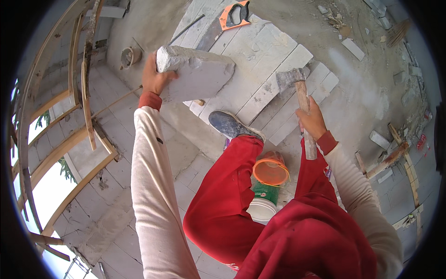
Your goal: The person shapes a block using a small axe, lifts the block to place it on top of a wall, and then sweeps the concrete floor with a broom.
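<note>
My left hand [156, 76] grips the end of a pale block [197, 76] with a rough, broken top edge, holding it up in front of the stacked blocks. In my right hand [312, 120] is the wooden handle of a hatchet [302, 93]. Its grey, mortar-smeared head points left, over the right part of the stack and apart from the held block. White blocks [260, 49] lie side by side beneath, and my shoe [232, 124] rests on them. A handsaw [223, 25] with an orange and black handle lies at their far end, beside a thin dark rod [186, 29].
Below my legs stand an orange bucket [271, 172] and a green and white bucket [264, 204]. Wooden framing [86, 69] and a window opening are at left. A dirty pail [130, 57] sits by the wall. Timber pieces [390, 158] and rubble lie at right, a broom [398, 31] farther back.
</note>
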`<state>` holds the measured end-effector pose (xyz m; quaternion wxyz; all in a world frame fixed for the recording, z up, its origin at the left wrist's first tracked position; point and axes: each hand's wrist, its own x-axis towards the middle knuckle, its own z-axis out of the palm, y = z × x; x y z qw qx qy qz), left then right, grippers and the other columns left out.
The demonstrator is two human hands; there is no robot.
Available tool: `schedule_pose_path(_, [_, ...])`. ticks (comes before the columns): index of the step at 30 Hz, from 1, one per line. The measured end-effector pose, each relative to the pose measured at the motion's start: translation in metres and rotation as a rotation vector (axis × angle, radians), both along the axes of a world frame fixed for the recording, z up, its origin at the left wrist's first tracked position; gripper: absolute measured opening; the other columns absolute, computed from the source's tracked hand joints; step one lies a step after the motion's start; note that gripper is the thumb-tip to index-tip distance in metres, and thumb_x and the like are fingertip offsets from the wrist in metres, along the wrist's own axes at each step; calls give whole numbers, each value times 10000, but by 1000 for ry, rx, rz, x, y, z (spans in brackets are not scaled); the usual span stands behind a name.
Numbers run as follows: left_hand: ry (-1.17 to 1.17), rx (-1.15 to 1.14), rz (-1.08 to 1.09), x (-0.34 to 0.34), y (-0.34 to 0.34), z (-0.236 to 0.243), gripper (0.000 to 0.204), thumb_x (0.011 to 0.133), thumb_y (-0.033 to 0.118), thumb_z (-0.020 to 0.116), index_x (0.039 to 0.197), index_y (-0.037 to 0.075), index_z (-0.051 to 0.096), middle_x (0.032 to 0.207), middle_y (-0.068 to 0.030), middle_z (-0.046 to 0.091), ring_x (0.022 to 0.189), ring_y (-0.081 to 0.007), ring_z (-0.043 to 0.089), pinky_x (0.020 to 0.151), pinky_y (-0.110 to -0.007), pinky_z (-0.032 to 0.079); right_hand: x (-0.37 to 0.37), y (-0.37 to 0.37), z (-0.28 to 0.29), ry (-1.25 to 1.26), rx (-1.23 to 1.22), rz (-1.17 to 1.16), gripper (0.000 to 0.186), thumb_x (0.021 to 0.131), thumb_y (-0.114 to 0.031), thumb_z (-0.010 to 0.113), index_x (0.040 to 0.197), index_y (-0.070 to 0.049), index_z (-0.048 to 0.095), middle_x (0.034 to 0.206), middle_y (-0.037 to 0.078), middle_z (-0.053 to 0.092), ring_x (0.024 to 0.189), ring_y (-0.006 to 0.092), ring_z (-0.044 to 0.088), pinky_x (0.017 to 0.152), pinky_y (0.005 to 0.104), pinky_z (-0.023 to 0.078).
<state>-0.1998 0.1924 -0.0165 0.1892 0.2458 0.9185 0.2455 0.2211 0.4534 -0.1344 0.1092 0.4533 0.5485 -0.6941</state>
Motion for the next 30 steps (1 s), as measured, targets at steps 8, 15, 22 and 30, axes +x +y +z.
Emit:
schedule_pose_path(8, [-261,63,73,-62,-12,-9,925,565,78,801,1453,104,547,1287,-91,654,1179,-270,623,1038,-350,475,72,2,7,-149,-12,-52,332,909,-37,609,1209,0,473,720,62,538,446,146,520,387,328,447])
schedule_pose_path(15, [-220,6,7,-69,-31,-15,862,808,245,849,1553,93,442,1411,-115,610,1324,-262,551,1126,-358,400,80,-5,13,-253,-54,32,364,928,-39,608,1255,23,459,727,69,551,432,140,519,384,324,446])
schedule_pose_path(22, [-366,228,398,-37,-102,-15,759,915,260,782,1545,34,424,1392,-146,602,1244,-239,593,1067,-354,459,76,-15,22,-176,-76,68,472,934,-58,607,1353,65,426,705,66,564,435,146,533,397,328,457])
schedule_pose_path(30, [-277,225,617,-2,-166,-25,696,941,395,734,1475,22,488,1355,-123,614,1195,-253,609,1059,-371,465,88,-17,18,-179,-14,56,354,917,-75,617,1216,47,472,692,81,584,440,156,550,406,339,467])
